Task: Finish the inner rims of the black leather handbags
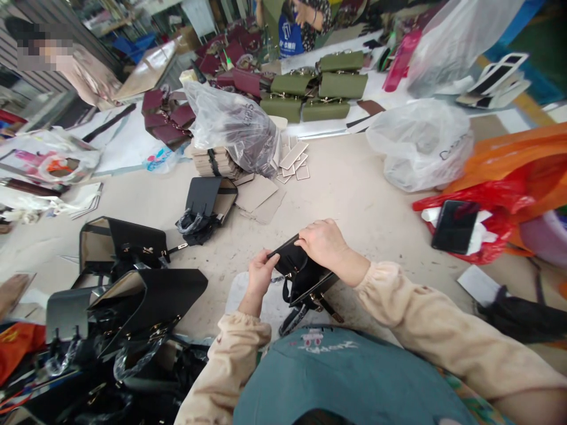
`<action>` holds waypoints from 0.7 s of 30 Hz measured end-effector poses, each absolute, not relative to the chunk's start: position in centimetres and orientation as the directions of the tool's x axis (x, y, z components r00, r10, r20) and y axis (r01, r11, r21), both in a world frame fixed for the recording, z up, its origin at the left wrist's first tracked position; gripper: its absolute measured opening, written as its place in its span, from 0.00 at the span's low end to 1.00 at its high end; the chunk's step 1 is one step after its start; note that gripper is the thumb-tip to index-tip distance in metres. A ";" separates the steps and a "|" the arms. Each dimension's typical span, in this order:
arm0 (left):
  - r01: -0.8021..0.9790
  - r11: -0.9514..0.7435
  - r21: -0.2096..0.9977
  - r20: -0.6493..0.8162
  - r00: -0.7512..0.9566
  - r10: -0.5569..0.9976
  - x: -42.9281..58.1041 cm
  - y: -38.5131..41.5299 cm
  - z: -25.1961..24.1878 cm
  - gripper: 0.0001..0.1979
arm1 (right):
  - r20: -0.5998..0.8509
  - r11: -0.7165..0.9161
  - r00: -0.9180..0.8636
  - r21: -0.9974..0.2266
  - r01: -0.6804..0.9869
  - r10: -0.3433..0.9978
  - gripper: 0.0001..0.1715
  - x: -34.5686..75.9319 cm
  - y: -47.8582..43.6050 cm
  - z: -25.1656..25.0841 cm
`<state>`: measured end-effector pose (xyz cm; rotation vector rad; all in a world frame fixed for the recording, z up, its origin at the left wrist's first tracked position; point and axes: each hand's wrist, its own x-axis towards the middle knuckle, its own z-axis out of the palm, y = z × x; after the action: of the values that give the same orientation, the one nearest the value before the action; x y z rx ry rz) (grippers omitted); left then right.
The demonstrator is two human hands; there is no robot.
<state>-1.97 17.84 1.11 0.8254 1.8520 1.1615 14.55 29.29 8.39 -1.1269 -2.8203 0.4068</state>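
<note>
A black handbag (305, 277) lies on the table right before me, its metal fittings and wrapped handle toward my body. My left hand (261, 273) pinches the left end of the bag's upper edge between thumb and fingers. Farther right along the same edge, my right hand (325, 243) is closed over it, thumb toward the left. Part of the bag is hidden behind the right hand and wrist. Under the bag shows a pale sheet (239, 292). Another black bag (206, 200) rests beyond my left hand, beside loose beige boards (259, 198).
Several black bags (146, 301) crowd the left side. A stack of boards (215, 162) and a plastic bag (234, 121) stand ahead. Rightward, a phone (455, 226) lies on a red bag (496, 200). Green bags (341, 85) line the far table; two people are beyond.
</note>
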 end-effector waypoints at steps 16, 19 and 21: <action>0.171 0.365 0.915 -0.225 -0.535 0.814 -2.0 17.6 0.7 0.12 | -0.044 0.694 -0.725 -0.258 0.673 0.687 0.13 14.2 29.4 8.2; 0.213 0.366 0.906 -0.199 -0.550 0.811 -2.0 17.8 0.7 0.11 | -0.042 0.699 -0.731 -0.260 0.666 0.681 0.12 14.3 29.4 8.3; 0.235 0.362 0.902 -0.184 -0.550 0.815 -2.0 17.8 0.6 0.10 | -0.033 0.704 -0.734 -0.258 0.662 0.678 0.12 14.3 29.4 8.3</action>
<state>-1.95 17.81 0.65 0.9073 1.9899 1.1702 14.30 29.43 8.25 -1.1184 -2.8396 0.3921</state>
